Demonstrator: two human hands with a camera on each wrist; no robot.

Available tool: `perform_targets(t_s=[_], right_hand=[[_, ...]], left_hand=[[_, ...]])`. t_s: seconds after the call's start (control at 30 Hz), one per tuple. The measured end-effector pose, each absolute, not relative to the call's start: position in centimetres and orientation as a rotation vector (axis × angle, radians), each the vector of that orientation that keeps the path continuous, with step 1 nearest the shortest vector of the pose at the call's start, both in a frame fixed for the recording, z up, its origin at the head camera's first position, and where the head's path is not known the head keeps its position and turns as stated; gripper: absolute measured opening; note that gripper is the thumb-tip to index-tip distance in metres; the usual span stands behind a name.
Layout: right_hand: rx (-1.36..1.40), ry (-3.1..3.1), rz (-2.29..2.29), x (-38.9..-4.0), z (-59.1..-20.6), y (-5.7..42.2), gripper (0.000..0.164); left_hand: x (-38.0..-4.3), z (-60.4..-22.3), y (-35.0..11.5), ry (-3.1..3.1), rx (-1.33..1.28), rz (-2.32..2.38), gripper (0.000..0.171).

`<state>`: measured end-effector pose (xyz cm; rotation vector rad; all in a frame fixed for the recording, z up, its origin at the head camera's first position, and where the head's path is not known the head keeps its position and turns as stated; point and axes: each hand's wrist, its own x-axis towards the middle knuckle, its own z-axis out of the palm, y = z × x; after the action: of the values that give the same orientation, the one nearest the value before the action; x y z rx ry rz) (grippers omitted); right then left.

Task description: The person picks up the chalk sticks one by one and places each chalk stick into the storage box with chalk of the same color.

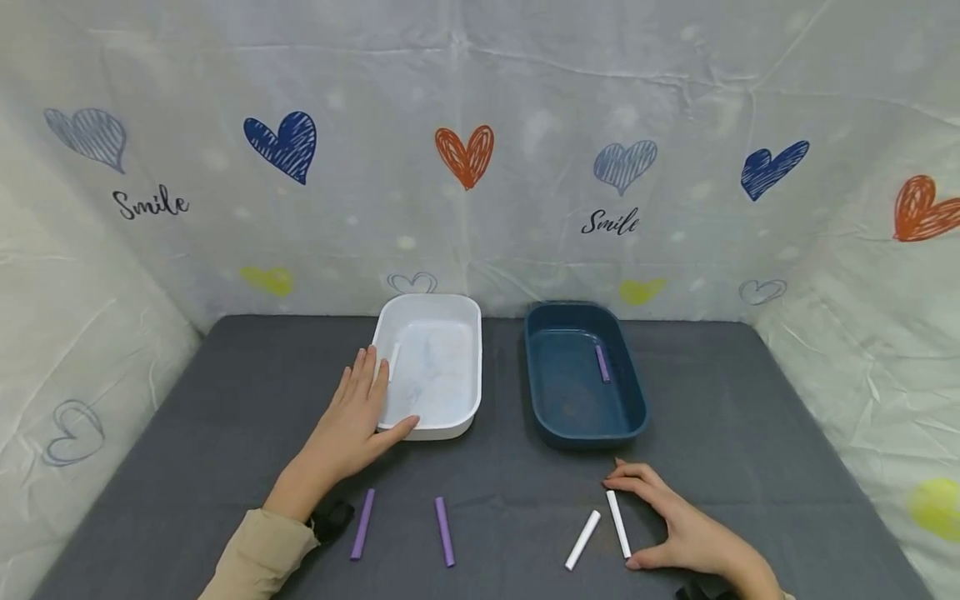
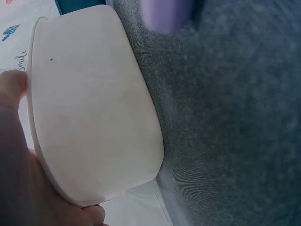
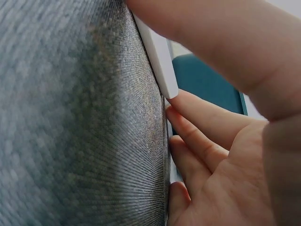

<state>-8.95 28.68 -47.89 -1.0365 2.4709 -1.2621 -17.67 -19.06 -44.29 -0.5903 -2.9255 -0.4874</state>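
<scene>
White, probably light, brittle chalk, the stick on our counter near the blue tray suits the end-to-end pinch of our right hand, while our left hand rests straight fingers against the white tray.

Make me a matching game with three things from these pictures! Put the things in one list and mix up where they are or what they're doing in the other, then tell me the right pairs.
Things:
1. Left hand
2. Right hand
3. Dark blue tub

Places and states:
A. Has a purple stick lying inside
B. Touches the white tub
C. Has thumb and finger at opposite ends of a white stick

Right pairs: 1-B, 2-C, 3-A
</scene>
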Motion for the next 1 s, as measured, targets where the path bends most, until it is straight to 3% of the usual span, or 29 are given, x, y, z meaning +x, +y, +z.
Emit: perform_targets(t_s=[1.0], right_hand=[[-0.964, 2.467, -1.253, -8.97, -47.41, 28.64, 0.072]], left_hand=[[-17.66, -44.52, -18.95, -2.918, -0.578, -0.512, 0.104]])
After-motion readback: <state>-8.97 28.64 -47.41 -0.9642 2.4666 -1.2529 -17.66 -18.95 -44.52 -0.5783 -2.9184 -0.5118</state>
